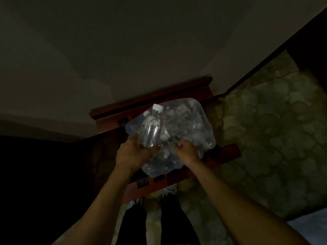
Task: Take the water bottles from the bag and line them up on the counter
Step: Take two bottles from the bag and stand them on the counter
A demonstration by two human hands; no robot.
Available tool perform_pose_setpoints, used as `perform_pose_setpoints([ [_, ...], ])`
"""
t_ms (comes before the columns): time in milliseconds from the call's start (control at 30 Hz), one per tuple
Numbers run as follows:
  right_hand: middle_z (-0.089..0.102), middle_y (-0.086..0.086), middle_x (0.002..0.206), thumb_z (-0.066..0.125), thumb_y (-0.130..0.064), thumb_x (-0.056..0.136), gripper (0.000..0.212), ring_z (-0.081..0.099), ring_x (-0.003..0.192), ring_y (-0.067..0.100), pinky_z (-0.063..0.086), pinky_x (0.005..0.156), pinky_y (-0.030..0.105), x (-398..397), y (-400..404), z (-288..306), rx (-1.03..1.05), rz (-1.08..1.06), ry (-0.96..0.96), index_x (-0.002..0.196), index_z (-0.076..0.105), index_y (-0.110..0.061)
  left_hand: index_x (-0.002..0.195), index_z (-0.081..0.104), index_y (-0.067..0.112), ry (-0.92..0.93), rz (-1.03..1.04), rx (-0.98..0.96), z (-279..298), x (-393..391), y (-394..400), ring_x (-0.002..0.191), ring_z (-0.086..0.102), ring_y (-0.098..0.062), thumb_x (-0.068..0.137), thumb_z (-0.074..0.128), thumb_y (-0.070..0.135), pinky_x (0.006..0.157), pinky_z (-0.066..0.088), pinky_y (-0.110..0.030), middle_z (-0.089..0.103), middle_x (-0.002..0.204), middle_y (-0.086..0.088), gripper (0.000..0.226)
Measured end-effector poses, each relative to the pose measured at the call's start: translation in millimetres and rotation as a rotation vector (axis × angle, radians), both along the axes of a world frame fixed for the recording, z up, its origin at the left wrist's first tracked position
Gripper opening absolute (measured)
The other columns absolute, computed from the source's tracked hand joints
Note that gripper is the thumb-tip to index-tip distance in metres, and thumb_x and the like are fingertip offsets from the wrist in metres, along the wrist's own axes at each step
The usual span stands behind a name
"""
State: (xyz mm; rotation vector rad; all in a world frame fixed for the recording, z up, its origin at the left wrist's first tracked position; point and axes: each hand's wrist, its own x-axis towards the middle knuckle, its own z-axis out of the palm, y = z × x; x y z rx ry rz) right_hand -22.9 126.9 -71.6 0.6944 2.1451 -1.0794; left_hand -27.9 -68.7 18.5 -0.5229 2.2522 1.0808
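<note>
A clear plastic bag (191, 124) full of several water bottles lies on a small red-brown wooden counter (228, 152) in a dim room. One clear water bottle (153, 128) with a white cap sticks up and away from the bag's near left side. My left hand (132, 152) is closed around the base of this bottle. My right hand (187, 151) pinches the bag's plastic at its near edge. The other bottles show only as blurred shapes through the plastic.
A pale wall (123, 50) rises behind the counter. Patterned green carpet (274, 129) spreads to the right, and a dark wooden frame (283, 43) runs diagonally at the upper right. My legs and shoes (169, 190) stand below the counter's front edge. Left side is dark.
</note>
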Motion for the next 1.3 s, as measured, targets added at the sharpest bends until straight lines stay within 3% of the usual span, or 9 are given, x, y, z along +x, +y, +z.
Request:
perform_pose_setpoints([
  [67,0.063,0.016,0.115,0.056,-0.018,0.092,0.024,0.06,0.104,0.03,0.042,0.079,0.027,2.1,-10.1,-11.8,0.058,0.04,0.049,0.112,0.061,-0.004,0.113,0.062,0.024,-0.002,0.02,0.003,-2.1,7.6,-4.8,0.068,0.069,-0.003,0.072,0.081,0.051,0.072,0.06,-0.033,0.069,0.076,0.016,0.052],
  [200,0.054,0.016,0.13,0.06,-0.016,0.089,0.041,0.056,0.115,0.035,0.046,0.093,0.036,-8.6,-26.4,-19.1,0.147,0.026,0.084,0.13,0.055,-0.011,0.106,0.063,0.027,0.006,0.066,0.004,-5.6,18.8,-9.8,0.07,0.07,-0.006,0.073,0.08,0.05,0.072,0.061,-0.037,0.071,0.078,0.014,0.044],
  [300,0.047,0.012,0.136,0.064,-0.021,0.088,0.053,0.052,0.119,0.03,0.045,0.1,0.041,-10.7,-29.8,-22.2,0.039,-0.001,0.094,0.138,0.046,-0.019,0.105,0.063,0.027,-0.016,0.103,0.048,-7.2,25.1,-11.3,0.08,0.07,-0.013,0.071,0.081,0.052,0.074,0.061,-0.041,0.071,0.092,0.008,0.046],
  [400,0.055,0.008,0.133,0.053,-0.012,0.094,0.046,0.06,0.108,0.022,0.053,0.086,0.037,-10.9,-26.1,-29.8,-0.256,-0.274,0.009,0.138,0.046,-0.023,0.105,0.061,0.03,-0.025,0.118,0.062,-6.3,28.0,-13.8,0.08,0.069,-0.012,0.071,0.081,0.053,0.074,0.061,-0.04,0.069,0.092,0.01,0.046],
  [533,0.07,0.008,0.111,0.049,-0.011,0.095,0.027,0.071,0.092,0.024,0.058,0.062,0.03,-9.8,-18.0,-32.8,-0.566,-0.658,-0.084,0.104,0.068,-0.028,0.098,0.058,0.036,-0.069,0.129,0.123,-3.7,28.7,-17.4,0.085,0.071,-0.015,0.072,0.08,0.051,0.079,0.062,-0.043,0.068,0.093,0.012,0.036],
  [733,0.066,0.016,0.121,0.059,-0.01,0.087,0.033,0.067,0.103,0.028,0.057,0.066,0.03,-13.7,-23.0,-28.8,-0.591,-0.573,-0.123,0.12,0.061,-0.011,0.09,0.056,0.038,-0.076,0.134,0.167,6.1,26.5,-18.4,0.091,0.072,-0.021,0.075,0.081,0.046,0.083,0.06,-0.046,0.071,0.102,0.003,0.03],
  [867,0.068,0.004,0.106,0.072,-0.018,0.083,0.032,0.067,0.089,0.018,0.057,0.058,0.027,-20.9,-34.7,-20.0,-0.39,-0.367,-0.139,0.111,0.058,-0.02,0.108,0.061,0.028,-0.069,0.113,0.157,13.3,28.1,-18.3,0.094,0.07,-0.021,0.076,0.08,0.045,0.087,0.059,-0.045,0.072,0.105,0.001,0.041],
  [1000,0.067,0.013,0.114,0.078,-0.022,0.077,0.051,0.065,0.103,0.031,0.055,0.092,0.045,-27.4,-42.0,-11.5,-0.265,-0.237,-0.122,0.121,0.06,-0.006,0.11,0.062,0.024,-0.067,0.08,0.145,18.3,32.2,-20.0,0.091,0.071,-0.023,0.077,0.079,0.046,0.085,0.059,-0.047,0.072,0.102,-0.002,0.043],
  [1300,0.074,0.009,0.095,0.079,-0.03,0.072,0.033,0.07,0.088,0.027,0.06,0.077,0.04,-12.5,-20.7,37.4,-0.242,-0.34,-0.042,0.097,0.072,-0.011,0.116,0.06,0.025,-0.066,0.119,0.208,29.9,36.5,-12.3,0.096,0.069,-0.022,0.075,0.081,0.045,0.086,0.059,-0.045,0.07,0.109,0.0,0.051],
])
